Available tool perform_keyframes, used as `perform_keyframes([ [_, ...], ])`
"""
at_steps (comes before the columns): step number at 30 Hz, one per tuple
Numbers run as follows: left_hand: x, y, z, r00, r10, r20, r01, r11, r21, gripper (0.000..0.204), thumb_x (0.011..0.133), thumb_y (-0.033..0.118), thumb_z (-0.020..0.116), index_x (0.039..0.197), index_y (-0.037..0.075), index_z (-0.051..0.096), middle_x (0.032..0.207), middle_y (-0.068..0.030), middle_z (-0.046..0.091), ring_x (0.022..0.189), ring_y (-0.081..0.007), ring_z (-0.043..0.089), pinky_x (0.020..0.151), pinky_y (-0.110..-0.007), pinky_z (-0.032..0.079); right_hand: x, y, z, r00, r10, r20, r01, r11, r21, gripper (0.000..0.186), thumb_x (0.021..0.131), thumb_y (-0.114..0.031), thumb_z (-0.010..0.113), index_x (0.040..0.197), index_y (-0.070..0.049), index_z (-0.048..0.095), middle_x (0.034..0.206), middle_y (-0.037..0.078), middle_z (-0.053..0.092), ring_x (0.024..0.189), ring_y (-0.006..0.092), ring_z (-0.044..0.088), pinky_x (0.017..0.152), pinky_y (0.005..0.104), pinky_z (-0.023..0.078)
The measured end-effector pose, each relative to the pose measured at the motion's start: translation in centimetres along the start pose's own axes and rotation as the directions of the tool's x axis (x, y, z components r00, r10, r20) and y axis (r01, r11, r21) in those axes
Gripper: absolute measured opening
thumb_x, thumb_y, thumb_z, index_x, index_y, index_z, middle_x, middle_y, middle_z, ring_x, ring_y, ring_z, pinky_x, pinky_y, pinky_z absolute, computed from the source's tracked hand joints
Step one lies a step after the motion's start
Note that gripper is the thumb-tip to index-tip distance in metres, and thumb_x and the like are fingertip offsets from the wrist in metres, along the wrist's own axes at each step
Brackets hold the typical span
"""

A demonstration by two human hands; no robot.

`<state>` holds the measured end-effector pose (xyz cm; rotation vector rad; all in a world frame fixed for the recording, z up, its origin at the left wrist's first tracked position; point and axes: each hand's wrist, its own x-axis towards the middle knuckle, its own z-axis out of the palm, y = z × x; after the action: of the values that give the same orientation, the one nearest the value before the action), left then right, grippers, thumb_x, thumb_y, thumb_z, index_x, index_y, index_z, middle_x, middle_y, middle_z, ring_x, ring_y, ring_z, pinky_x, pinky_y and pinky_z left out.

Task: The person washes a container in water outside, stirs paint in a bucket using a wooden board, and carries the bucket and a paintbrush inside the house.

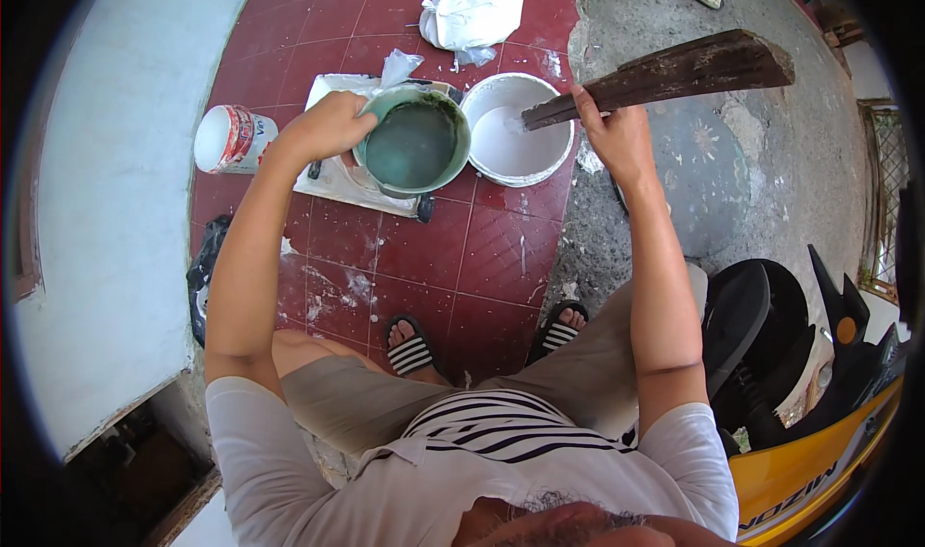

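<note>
My left hand [332, 128] grips the rim of a green bucket [458, 176] on its left side, the thumb over the edge. The bucket is tilted so its dark, murky inside faces up. In my right hand [621, 138] is a long, dark brown wooden board [689, 70], fingers wrapped round it near its lower end. That end reaches into a white bucket [520, 174] that holds white paste or liquid. The board's wider end points up to the right. The two buckets are side by side, nearly touching.
Left of the green bucket lies a white paint pail [255, 143] on its side. Under it sits a whitish flat panel [337, 195]. A white sack [472, 13] stands beyond. Red tiles [414, 268] meet rough concrete [617, 229]. A yellow motorbike [819, 465] is close at right; a white wall [106, 191] at left.
</note>
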<state>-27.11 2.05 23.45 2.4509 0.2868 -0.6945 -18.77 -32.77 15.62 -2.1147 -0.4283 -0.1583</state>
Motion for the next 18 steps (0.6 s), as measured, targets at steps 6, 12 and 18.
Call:
perform_keyframes([
  [6,2.0,2.2,-0.6,0.997,-0.026,0.073,0.022,0.999,0.049,0.032,0.086,0.017,0.047,0.089,-0.013,0.059,0.079,-0.0214,0.066,0.064,-0.0309,0.072,0.056,-0.038,0.058,0.0,-0.1,0.0,1.000,-0.011,-0.017,0.011,1.000,0.023,0.025,0.089,-0.022,0.068,0.088,0.003,0.069,0.078,0.022,0.068,0.070,0.0376,0.067,0.062,0.0404,0.050],
  [12,3.9,3.2,-0.7,0.987,-0.079,0.139,0.055,0.983,0.173,0.032,0.086,0.014,0.045,0.088,-0.015,0.056,0.079,-0.0242,0.066,0.062,-0.0313,0.071,0.055,-0.039,0.059,-0.2,0.0,-0.2,0.999,0.043,0.006,-0.044,0.998,0.053,0.025,0.089,-0.022,0.068,0.088,0.002,0.069,0.077,0.023,0.067,0.068,0.0361,0.067,0.061,0.0401,0.050],
  [18,4.8,4.0,-0.5,0.978,-0.122,0.166,0.085,0.973,0.214,0.032,0.085,0.013,0.044,0.086,-0.016,0.057,0.072,-0.0247,0.066,0.061,-0.0317,0.071,0.056,-0.039,0.060,-0.2,-0.1,-0.1,0.999,0.047,0.010,-0.048,0.995,0.082,0.025,0.089,-0.023,0.068,0.089,0.002,0.070,0.077,0.023,0.067,0.065,0.0344,0.067,0.060,0.0391,0.050],
])
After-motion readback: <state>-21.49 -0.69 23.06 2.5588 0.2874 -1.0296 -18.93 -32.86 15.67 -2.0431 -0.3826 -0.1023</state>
